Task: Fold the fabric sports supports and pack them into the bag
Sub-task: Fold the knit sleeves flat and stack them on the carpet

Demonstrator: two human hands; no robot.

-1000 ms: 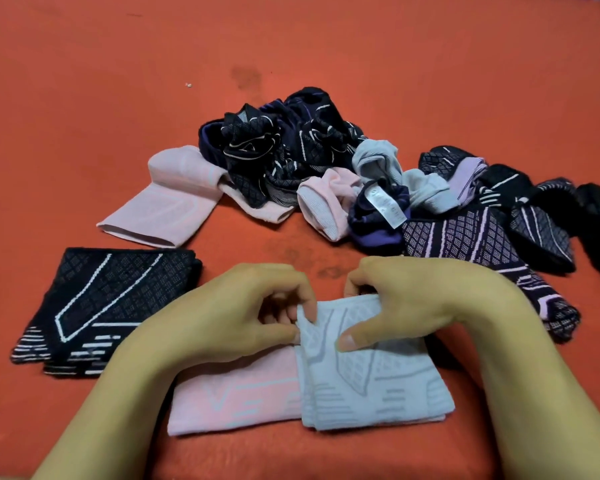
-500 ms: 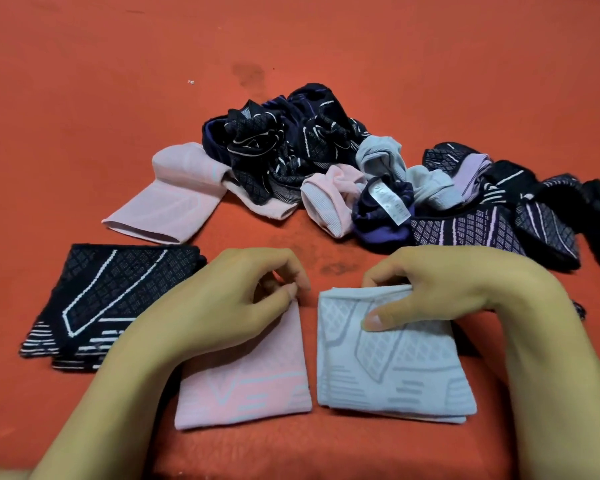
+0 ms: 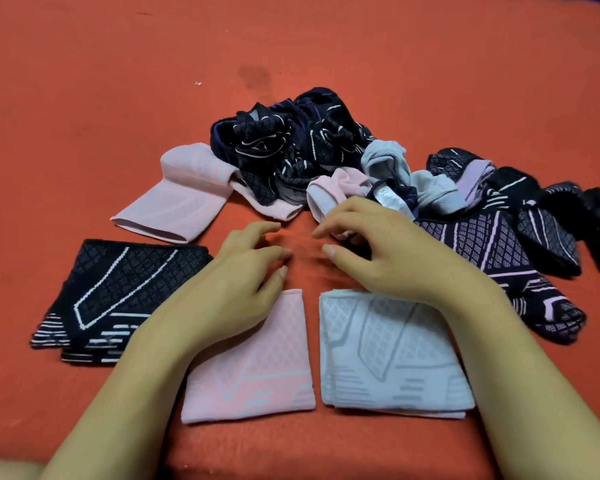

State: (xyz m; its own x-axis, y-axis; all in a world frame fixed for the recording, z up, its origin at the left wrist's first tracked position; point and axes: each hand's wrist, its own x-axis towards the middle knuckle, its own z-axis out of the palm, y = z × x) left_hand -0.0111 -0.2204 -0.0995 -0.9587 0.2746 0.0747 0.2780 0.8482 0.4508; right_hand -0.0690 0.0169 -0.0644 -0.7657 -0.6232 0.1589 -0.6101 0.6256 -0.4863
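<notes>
Fingers (image 3: pixel 271 252) on both hands loose, holding nothing, above folded pink knit support (image 3: pixel 257 368) and folded pale-blue knit support (image 3: pixel 388 355). Next: grab from unfolded pile (image 3: pixel 309 157).

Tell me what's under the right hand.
The right hand hovers over bare red cloth; its wrist crosses the top corner of the folded grey support. Its fingers hide part of the pink support in the pile.
</notes>
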